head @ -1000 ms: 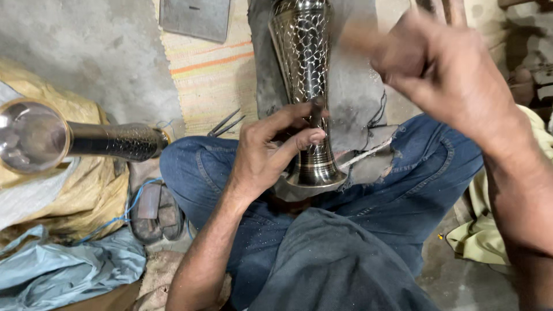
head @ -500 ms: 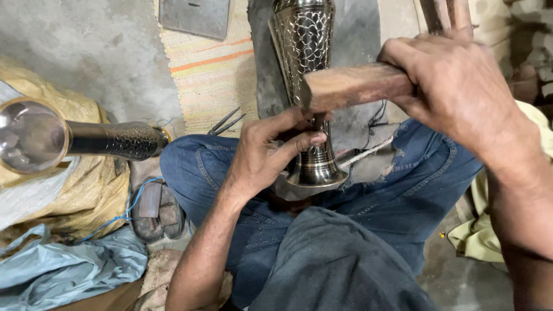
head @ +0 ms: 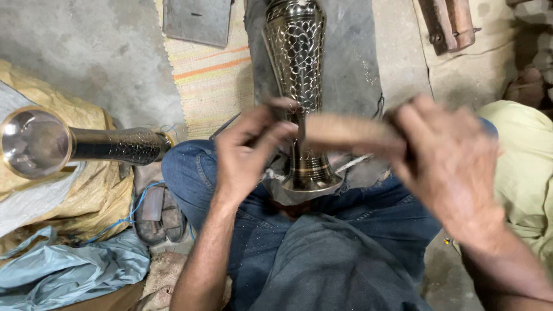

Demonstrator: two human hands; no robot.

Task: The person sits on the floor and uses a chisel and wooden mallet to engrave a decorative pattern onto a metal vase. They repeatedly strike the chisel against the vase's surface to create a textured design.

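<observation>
Vase (head: 296, 75), engraved metal, centre frame, base on lap: stiff, heavy-ish, slick, dents easily. Left hand (head: 245, 155) grasps its narrow stem, the best hold. Right hand (head: 452, 164) clenched on wooden mallet (head: 345, 131).

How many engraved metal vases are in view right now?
2. One engraved vase stands between the person's knees, steadied by the left hand. A second vase lies on its side on yellow sacking at left. Others may be hidden.

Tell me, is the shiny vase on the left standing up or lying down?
Lying down. The second vase rests sideways on the yellow cloth, its open mouth facing the camera.
</observation>
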